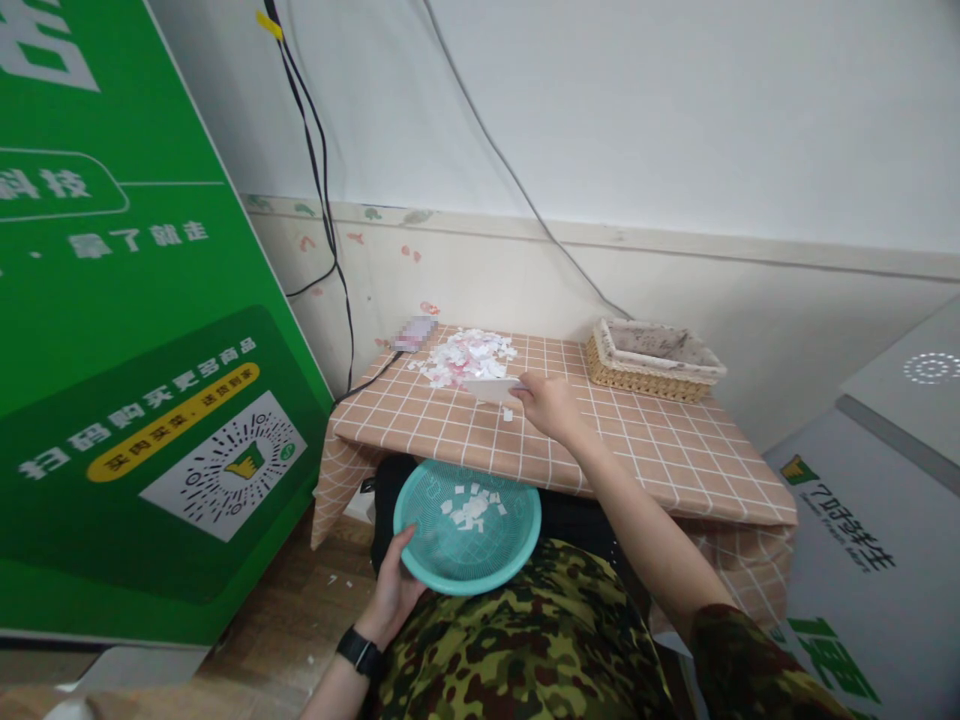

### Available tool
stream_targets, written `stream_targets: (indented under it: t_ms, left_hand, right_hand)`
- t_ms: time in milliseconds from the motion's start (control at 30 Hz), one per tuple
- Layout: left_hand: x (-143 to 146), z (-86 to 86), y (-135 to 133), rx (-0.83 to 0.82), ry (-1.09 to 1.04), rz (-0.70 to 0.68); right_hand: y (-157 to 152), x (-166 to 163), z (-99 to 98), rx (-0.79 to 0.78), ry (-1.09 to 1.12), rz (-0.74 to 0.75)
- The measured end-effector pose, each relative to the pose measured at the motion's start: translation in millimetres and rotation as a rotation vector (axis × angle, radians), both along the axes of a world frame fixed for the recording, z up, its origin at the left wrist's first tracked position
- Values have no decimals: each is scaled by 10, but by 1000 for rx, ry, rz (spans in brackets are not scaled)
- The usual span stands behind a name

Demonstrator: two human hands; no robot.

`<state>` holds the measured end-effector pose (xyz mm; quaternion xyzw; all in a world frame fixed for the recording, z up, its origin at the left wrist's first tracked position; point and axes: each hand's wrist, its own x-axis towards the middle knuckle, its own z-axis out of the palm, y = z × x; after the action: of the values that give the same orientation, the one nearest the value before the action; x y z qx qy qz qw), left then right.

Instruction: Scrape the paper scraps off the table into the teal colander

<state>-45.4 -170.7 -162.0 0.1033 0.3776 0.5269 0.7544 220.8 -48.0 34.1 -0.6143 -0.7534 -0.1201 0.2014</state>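
Note:
In my right hand [549, 405] is a flat, pale grey-white piece [489, 390], like a card or scraper, pinched at its right end. It sits low at the near edge of a heap of small white and pink paper scraps [469, 352] on the table. One loose scrap [508, 414] lies just in front of it. My left hand [401, 580] grips the rim of a round teal plastic basket [480, 575] at its lower left. The basket rests over my lap, tilted a little, with several white paper scraps [470, 510] on its bottom.
A checked brown cloth [645, 450] covers the table and hangs over its edges. At the back right stands a lined wicker basket [652, 365]. A blurred flat object [415, 334] with a cable lies back left. Green cabinet [150, 330] left; white-grey cabinet [870, 530] right.

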Motion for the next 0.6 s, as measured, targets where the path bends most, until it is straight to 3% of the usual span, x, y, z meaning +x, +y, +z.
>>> stream_targets:
  t_ms: [300, 600]
  left_hand:
    - [1, -20, 3, -8, 5, -7]
    - [13, 19, 0, 18, -26, -14]
  right_hand:
    - [20, 22, -45, -22, 29, 56]
    - [-80, 196, 32, 14, -46, -24]
